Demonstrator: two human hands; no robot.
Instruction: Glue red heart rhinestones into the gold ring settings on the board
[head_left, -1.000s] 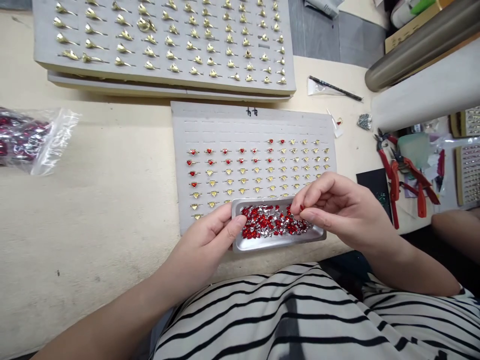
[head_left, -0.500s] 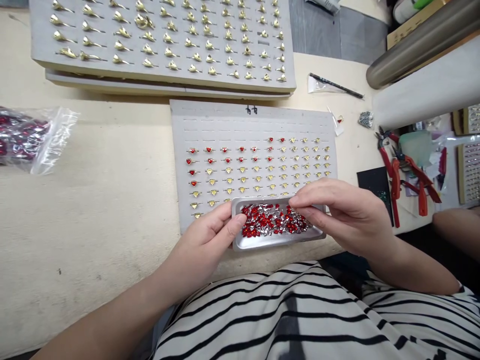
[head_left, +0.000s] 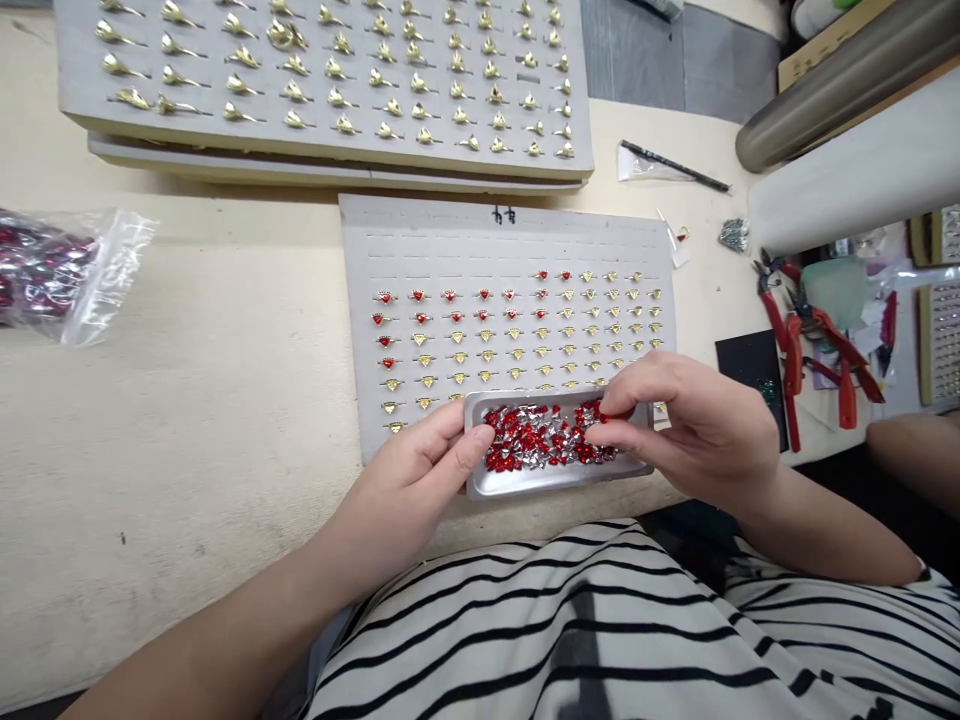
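A small silver metal tray [head_left: 555, 485] holds a heap of red and silver stones [head_left: 525, 437]. My left hand [head_left: 424, 470] grips the tray's left end, thumb on the rim. My right hand [head_left: 690, 425] is over the tray's right end, thumb and forefinger apart among the stones; nothing can be made out between them. Behind and partly under the tray lies a grey foam board [head_left: 435, 225] with rows of gold rings. Red stones sit in the rings of its left and upper rows, such as one ring [head_left: 385, 297]; the others look plain gold.
A larger foam board [head_left: 202, 80] of gold rings lies at the back left. Left is a plastic bag [head_left: 52, 270] of dark red pieces. Red-handled pliers [head_left: 793, 370], a black mat [head_left: 750, 380] and a black pen [head_left: 675, 165] lie right. Another person's arm [head_left: 915, 460] shows at the right edge.
The thumb and forefinger of my right hand have spread from close together to apart, the thumb now lower among the stones. My left hand and the tray have hardly moved.
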